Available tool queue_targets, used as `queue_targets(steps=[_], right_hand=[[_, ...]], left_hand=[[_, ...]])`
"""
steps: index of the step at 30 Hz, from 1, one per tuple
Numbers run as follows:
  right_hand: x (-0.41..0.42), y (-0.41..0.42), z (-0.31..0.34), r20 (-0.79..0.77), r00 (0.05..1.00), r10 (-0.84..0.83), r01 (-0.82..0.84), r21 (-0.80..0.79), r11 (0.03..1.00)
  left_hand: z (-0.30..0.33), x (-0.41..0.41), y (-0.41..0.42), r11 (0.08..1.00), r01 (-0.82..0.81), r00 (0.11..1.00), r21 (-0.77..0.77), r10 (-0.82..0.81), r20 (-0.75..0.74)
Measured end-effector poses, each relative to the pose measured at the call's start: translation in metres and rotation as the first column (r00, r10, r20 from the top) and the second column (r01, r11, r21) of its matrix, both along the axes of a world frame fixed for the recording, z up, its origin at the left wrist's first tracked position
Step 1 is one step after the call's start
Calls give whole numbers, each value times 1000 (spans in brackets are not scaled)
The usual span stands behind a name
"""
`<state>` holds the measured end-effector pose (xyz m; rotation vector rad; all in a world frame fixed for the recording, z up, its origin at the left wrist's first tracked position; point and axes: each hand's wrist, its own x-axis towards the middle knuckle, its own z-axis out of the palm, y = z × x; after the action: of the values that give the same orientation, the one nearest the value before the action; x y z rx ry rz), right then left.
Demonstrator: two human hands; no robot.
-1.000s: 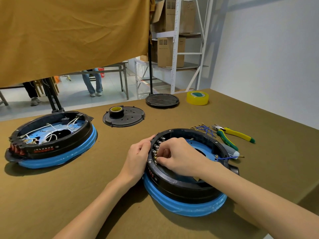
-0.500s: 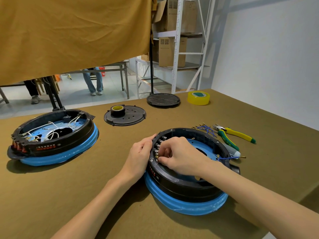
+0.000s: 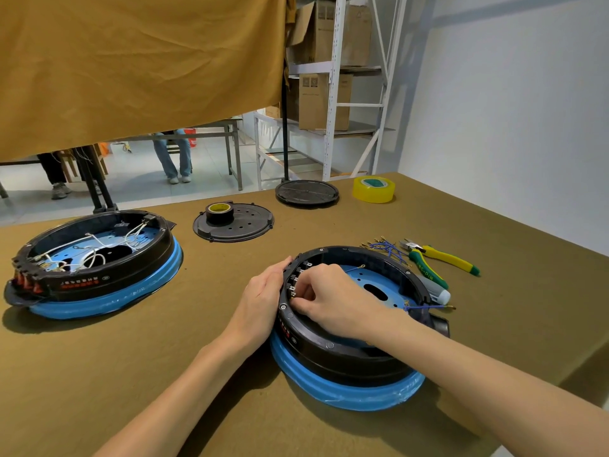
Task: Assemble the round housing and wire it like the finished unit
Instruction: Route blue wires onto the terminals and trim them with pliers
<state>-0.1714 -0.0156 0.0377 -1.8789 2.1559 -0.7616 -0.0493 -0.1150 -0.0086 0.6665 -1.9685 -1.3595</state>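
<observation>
A round black housing [image 3: 342, 354] on a blue-wrapped base sits in front of me, open on top with a blue floor inside. My left hand [image 3: 260, 301] presses flat against its outer left wall. My right hand [image 3: 333, 301] reaches inside the ring, fingers curled at the row of metal terminals [image 3: 298, 278] on the left wall; what they pinch is hidden. A blue wire [image 3: 425, 306] hangs over the right rim. The finished unit [image 3: 95, 258], wired in white, lies at the left.
Loose blue wires with terminals [image 3: 384, 247], yellow-green cutters [image 3: 441, 257] and a grey-handled tool [image 3: 435, 288] lie right of the housing. A black cover with a tape roll [image 3: 234, 221], another black disc [image 3: 307, 192] and yellow tape [image 3: 373, 189] sit farther back.
Both hands stay at the terminal row on the housing's left wall; the right fingers shifted only slightly. The view drifted a little.
</observation>
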Motion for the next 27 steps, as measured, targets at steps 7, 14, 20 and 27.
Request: queue_targets(steps=[7, 14, 20, 27], right_hand=[[2, 1, 1, 44, 999, -20, 21, -17, 1000], [2, 1, 3, 63, 998, -28, 28, -7, 1000], [-12, 6, 9, 188, 971, -150, 163, -57, 985], [-17, -3, 10, 281, 930, -236, 221, 85, 972]], left_hand=[[1, -2, 6, 999, -19, 998, 51, 22, -56], [0, -3, 7, 996, -32, 998, 81, 36, -49], [0, -4, 3, 996, -42, 998, 73, 45, -39], [-4, -6, 1, 995, -73, 996, 69, 76, -41]])
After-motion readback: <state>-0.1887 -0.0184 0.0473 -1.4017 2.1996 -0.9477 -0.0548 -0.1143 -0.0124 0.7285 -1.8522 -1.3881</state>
